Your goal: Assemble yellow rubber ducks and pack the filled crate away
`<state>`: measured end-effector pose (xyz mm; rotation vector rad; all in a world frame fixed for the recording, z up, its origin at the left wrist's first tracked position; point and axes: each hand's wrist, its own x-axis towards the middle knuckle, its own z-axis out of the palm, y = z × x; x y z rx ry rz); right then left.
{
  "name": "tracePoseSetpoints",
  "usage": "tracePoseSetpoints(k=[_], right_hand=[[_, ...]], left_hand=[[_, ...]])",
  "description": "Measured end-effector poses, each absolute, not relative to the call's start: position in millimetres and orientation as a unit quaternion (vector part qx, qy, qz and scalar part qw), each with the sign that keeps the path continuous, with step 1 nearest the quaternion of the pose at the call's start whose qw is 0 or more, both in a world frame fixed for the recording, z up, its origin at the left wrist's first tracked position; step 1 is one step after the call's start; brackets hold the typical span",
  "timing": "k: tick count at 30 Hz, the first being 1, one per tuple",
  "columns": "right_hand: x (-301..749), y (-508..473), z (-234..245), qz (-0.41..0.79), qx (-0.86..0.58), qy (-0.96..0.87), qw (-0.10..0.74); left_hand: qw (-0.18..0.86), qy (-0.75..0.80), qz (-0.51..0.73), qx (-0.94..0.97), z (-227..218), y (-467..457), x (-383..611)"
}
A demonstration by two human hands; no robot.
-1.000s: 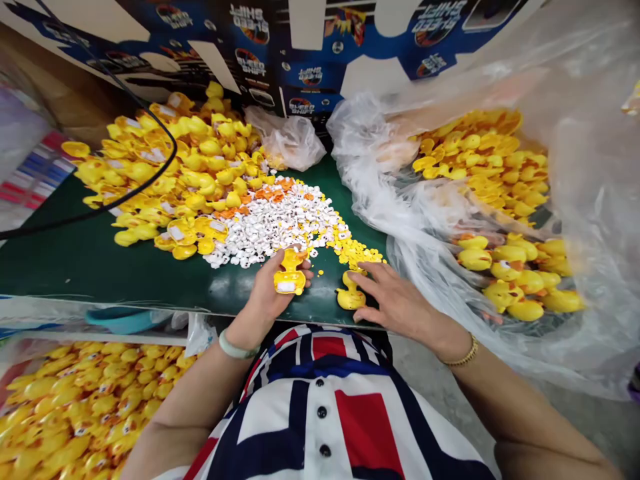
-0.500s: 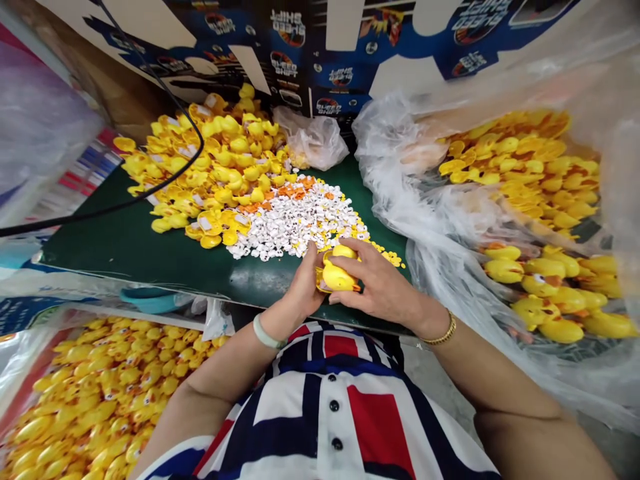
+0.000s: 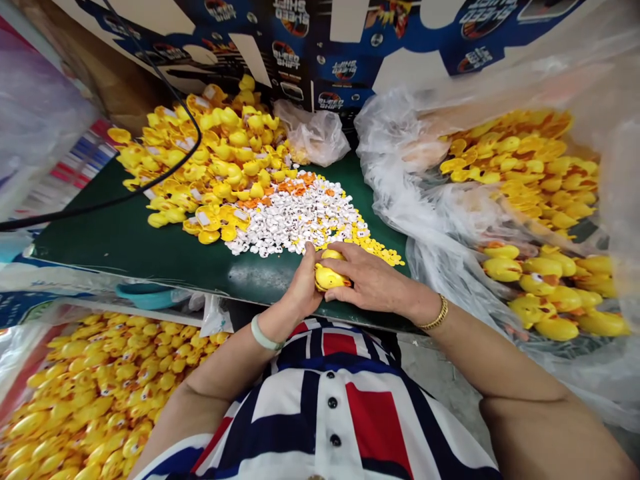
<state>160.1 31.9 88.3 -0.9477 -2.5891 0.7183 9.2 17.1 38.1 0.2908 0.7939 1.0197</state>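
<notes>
Both hands are closed around one small yellow rubber duck (image 3: 327, 277). The left hand (image 3: 301, 288) holds it from below and from the side, and the right hand (image 3: 373, 277) lies over it with curled fingers, so only part of the duck shows. The duck is over the near edge of the green table (image 3: 125, 223). It seems light, hollow and a little soft, and its smooth skin may be slippery — the round body looks like the best place to take hold. Ahead lies a pile of small white pieces (image 3: 295, 220) with orange bits (image 3: 295, 189), just beside a heap of yellow ducks (image 3: 210, 157). Clear plastic bags (image 3: 395, 167) sit on the right. The blue carton (image 3: 320, 47) behind has upside-down print, perhaps "Sleep Shift", but I cannot read it surely.
</notes>
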Motion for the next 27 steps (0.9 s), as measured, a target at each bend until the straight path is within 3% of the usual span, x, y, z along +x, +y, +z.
tracePoseSetpoints(k=[11, 17, 19, 24, 27], right_hand=[[153, 17, 77, 0.198, -0.342, -0.906, 0.151], [163, 21, 62, 0.250, -0.340, -0.863, 0.279], [169, 23, 58, 0.257, -0.377, -0.827, 0.329], [166, 18, 53, 0.321, -0.384, -0.813, 0.298], [158, 13, 50, 0.328, -0.392, -0.786, 0.348]], left_hand=[[0.823, 0.318, 0.455, 0.124, 40, 10, 2], [0.801, 0.293, 0.449, 0.267, 31, 13, -11], [0.779, 0.319, 0.430, 0.326, 27, 14, -19], [0.640, 0.410, 0.414, 0.501, 17, 7, -32], [0.560, 0.435, 0.419, 0.567, 13, -1, -33]])
